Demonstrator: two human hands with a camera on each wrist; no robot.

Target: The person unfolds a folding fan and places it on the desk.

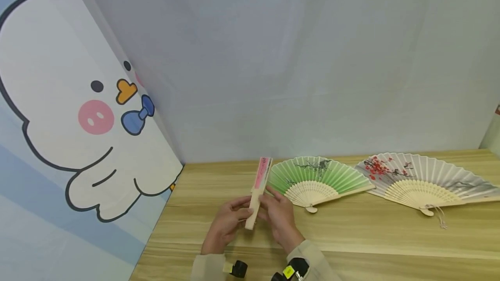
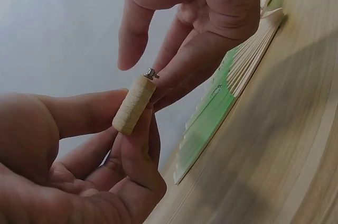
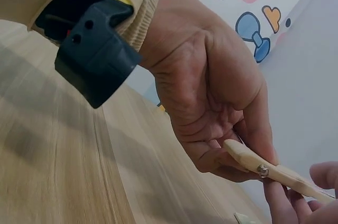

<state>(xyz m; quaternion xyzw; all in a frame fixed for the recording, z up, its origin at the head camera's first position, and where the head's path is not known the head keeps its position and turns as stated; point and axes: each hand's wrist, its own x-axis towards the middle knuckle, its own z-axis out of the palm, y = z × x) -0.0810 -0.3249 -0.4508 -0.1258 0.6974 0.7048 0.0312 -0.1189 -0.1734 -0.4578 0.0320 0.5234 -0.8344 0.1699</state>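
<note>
A folded hand fan (image 1: 261, 181) with a pink patterned edge and pale wooden ribs stands tilted between both hands in the head view. My left hand (image 1: 228, 220) pinches its lower handle end from the left. From the other side my right hand (image 1: 282, 217) holds the ribs, thumb in front and fingers behind. In the left wrist view the wooden end (image 2: 134, 105) and its small metal rivet show between the left thumb and fingers. The right wrist view has the left hand (image 3: 211, 97) gripping the handle, with the right hand's fingertips (image 3: 325, 175) at the frame's edge.
An open green fan (image 1: 328, 176) lies just right of the hands on the wooden table (image 1: 351, 246). Farther right is an open white-grey fan (image 1: 437, 174) with red blossoms and a tassel. Behind hangs a pale curtain (image 1: 297, 64); a cartoon-printed panel (image 1: 50, 77) stands at left.
</note>
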